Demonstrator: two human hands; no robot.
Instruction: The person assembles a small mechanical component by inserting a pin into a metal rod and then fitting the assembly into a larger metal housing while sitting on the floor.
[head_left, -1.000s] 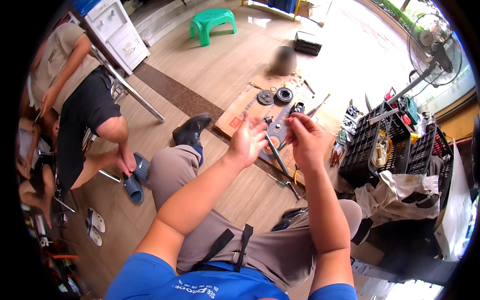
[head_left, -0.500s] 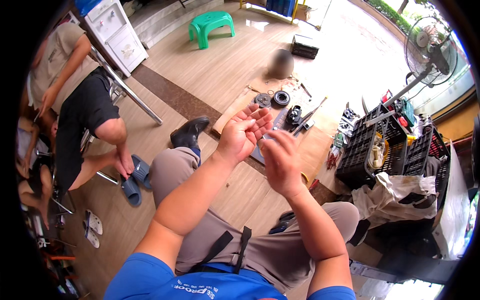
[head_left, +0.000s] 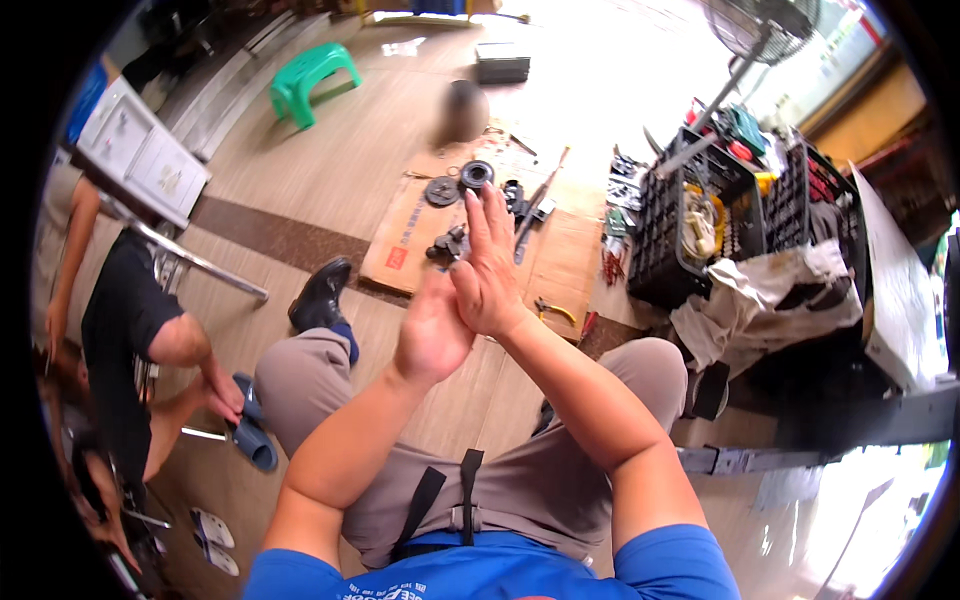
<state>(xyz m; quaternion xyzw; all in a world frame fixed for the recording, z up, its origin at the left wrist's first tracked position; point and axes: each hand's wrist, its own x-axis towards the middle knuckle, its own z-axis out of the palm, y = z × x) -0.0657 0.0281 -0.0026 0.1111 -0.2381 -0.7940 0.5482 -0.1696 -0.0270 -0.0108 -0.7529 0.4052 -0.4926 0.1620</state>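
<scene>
My right hand [head_left: 485, 270] lies flat across my left hand [head_left: 435, 325], its fingers stretched out and pointing forward. The left hand's fingers are mostly hidden behind it. Beyond them on the floor is a cardboard sheet [head_left: 575, 250] bearing a black disc [head_left: 441, 191], a thick black ring [head_left: 477, 174], a dark mechanical part [head_left: 447, 245] close to my fingertips in the picture, yellow-handled pliers [head_left: 555, 311] and several long tools.
Black crates [head_left: 650, 270] of tools, draped with a pale cloth [head_left: 770, 290], stand at right beneath a fan [head_left: 760, 25]. A seated person [head_left: 120, 310] is at left. Farther back are a green stool [head_left: 313, 70] and a white cabinet [head_left: 145, 155].
My right hand has moved leftward from a pinched, then curled pose to lie flat against my left hand. The view has shifted, so the surroundings appear farther left.
</scene>
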